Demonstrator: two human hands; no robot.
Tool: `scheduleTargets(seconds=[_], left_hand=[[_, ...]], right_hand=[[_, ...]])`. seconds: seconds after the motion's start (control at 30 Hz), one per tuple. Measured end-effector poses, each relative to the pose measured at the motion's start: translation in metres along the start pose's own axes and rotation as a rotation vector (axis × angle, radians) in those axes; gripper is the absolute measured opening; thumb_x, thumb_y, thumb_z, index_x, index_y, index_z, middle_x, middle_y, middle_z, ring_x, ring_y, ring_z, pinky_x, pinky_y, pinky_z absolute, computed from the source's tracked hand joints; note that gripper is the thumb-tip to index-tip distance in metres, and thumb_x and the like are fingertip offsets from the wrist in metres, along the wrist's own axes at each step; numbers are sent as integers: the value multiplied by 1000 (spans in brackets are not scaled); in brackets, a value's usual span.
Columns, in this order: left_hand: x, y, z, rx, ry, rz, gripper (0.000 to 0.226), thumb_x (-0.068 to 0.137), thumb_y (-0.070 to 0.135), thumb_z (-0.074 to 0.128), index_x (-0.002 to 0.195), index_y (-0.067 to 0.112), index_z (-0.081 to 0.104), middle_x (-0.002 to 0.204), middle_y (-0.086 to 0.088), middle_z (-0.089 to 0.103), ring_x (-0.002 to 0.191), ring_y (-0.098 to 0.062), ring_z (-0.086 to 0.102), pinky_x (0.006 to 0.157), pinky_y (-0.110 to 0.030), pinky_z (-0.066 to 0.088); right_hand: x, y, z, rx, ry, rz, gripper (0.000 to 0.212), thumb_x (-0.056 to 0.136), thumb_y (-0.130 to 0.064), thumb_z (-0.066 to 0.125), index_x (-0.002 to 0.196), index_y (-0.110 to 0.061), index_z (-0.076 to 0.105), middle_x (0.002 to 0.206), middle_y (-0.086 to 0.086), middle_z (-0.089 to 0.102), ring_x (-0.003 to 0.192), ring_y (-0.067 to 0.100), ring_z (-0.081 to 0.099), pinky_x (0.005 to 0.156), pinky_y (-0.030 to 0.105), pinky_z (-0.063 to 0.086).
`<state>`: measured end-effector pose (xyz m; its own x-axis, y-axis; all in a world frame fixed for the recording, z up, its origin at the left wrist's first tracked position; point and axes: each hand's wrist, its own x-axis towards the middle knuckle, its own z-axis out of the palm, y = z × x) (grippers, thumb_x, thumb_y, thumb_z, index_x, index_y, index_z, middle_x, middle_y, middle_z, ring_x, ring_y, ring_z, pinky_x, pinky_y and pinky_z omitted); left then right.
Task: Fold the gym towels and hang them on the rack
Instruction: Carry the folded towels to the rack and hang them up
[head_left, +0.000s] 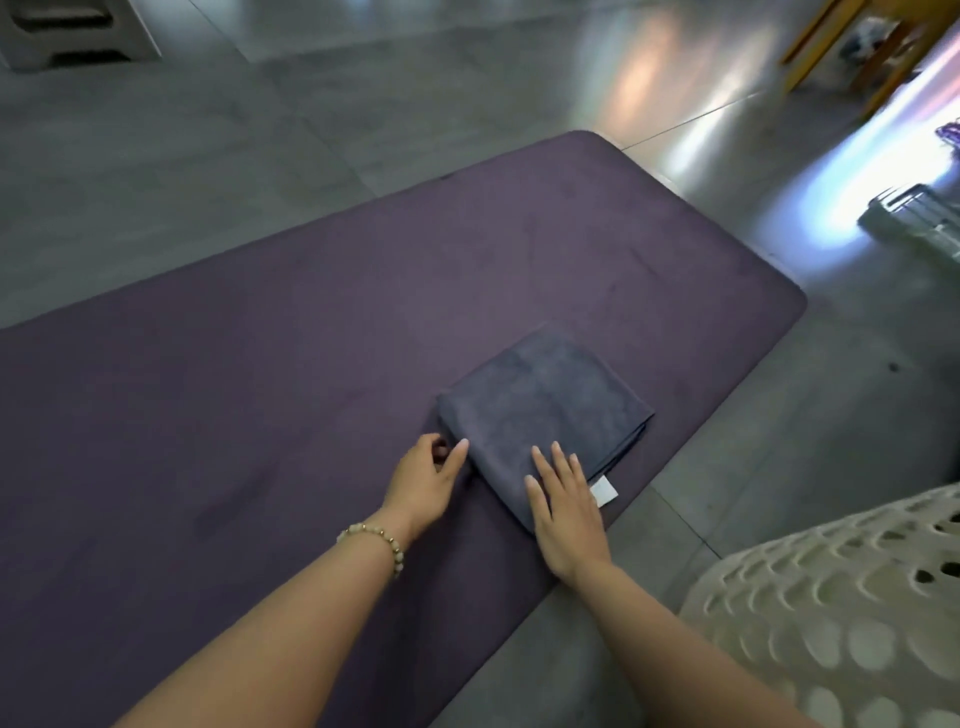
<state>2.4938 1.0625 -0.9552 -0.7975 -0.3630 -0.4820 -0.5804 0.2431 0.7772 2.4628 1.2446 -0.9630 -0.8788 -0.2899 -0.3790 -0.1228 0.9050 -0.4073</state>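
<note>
A dark blue-grey towel (545, 410), folded into a thick rectangle, lies on a purple mat (260, 364) near the mat's right edge. A small white label (604, 491) sticks out of the towel's near right corner. My right hand (563, 512) lies flat on the near end of the towel with straight, spread fingers. My left hand (426, 480), with a bead bracelet on its wrist, sits on the mat against the towel's left near corner; its thumb touches the folded edge and its fingers are curled. No rack is clearly in view.
A cream perforated laundry basket (841, 597) stands at the lower right on the grey tiled floor (363, 104). Wooden furniture legs (852, 47) are at the top right, a pale wire-like object (914, 218) at the right edge, and a grey step stool (67, 31) at the top left.
</note>
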Motion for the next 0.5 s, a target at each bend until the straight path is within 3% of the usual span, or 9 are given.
scheduleTargets(seconds=[0.1,0.17,0.27,0.37,0.5], left_hand=[[18,6,19,-250,-11,-115,56,86,50,59,113,0,57,94,-7,67,87,-21,63,88,-38,52],[23,11,32,-381,-30,-171,58,80,53,65,108,2,59,96,-8,70,92,-23,66,93,-44,52],[20,32,43,-526,-22,-221,31,89,33,64,104,7,60,104,-7,68,99,-22,65,95,-37,51],[24,41,49,-641,61,-231,32,88,28,66,111,9,54,108,-6,64,101,-20,62,90,-32,50],[29,39,50,-804,80,-279,22,88,24,67,97,6,58,102,-9,67,95,-20,64,81,-28,52]], right_hand=[[2,2,3,122,23,0,47,103,-42,21,150,-37,19,159,-16,1,146,6,-9,120,36,4],[3,2,1,204,31,7,45,103,-40,19,148,-36,24,159,-16,5,146,5,-7,121,36,2],[2,3,-4,249,6,6,45,103,-41,19,147,-37,28,159,-17,7,146,2,-5,120,31,3],[0,5,-11,243,-17,-6,45,103,-41,20,147,-36,29,159,-16,8,146,3,-4,120,32,4],[-3,5,-16,213,-36,-13,46,103,-43,19,147,-37,28,159,-17,8,146,3,-3,120,34,4]])
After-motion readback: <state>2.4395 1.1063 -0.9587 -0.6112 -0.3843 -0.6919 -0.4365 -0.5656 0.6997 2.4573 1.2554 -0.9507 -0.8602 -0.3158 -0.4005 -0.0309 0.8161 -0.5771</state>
